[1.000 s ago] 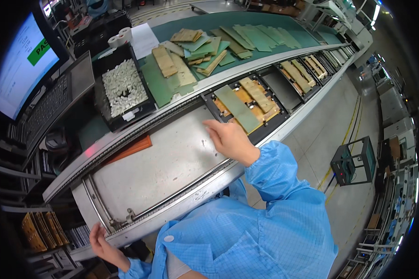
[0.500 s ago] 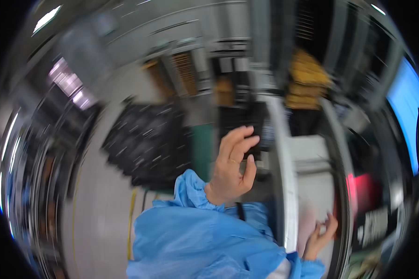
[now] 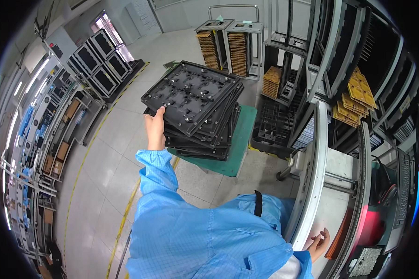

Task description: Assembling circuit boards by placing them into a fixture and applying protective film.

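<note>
At centre frame, the left hand pinches the top black tray off the stack; lifting it clear looks next. The right hand, lower right, rests with fingers loosely curled, empty.

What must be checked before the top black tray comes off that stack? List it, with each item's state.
1. Left hand on the top tray: thumb at its near corner, ok.
2. Full grip: fingers under the edge are hidden, cannot tell.
3. Stack squared up: trays lie skewed and fanned, not ok.
4. Stack seated on the green platform: ok.
5. Right hand free: empty, beside the conveyor frame, ok.
</note>
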Available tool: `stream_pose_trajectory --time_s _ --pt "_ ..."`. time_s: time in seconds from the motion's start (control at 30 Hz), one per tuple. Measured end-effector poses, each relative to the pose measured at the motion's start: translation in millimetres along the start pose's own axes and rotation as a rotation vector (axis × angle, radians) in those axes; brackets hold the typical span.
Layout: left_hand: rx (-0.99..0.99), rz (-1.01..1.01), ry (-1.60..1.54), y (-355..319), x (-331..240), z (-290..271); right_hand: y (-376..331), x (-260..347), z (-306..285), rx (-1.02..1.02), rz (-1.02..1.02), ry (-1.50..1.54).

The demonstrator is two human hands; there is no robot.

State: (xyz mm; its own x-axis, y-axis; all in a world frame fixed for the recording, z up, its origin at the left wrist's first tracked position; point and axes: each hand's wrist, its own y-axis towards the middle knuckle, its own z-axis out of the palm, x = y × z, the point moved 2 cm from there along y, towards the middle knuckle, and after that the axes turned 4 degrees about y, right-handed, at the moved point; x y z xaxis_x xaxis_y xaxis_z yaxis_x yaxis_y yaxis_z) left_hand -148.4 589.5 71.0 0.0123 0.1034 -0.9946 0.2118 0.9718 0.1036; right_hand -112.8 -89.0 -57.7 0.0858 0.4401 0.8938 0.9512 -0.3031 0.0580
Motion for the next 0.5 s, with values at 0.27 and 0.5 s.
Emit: stream_pose_trajectory --time_s 0.27,0.5 --pt "-0.061 0.12 0.519 -1 -5 -5 1 -13 -8 0.029 0.008 0.033" --pt "-0.221 0.081 -0.19 -74 -62 22 11 -19 -12 0.017 -0.052 0.104"
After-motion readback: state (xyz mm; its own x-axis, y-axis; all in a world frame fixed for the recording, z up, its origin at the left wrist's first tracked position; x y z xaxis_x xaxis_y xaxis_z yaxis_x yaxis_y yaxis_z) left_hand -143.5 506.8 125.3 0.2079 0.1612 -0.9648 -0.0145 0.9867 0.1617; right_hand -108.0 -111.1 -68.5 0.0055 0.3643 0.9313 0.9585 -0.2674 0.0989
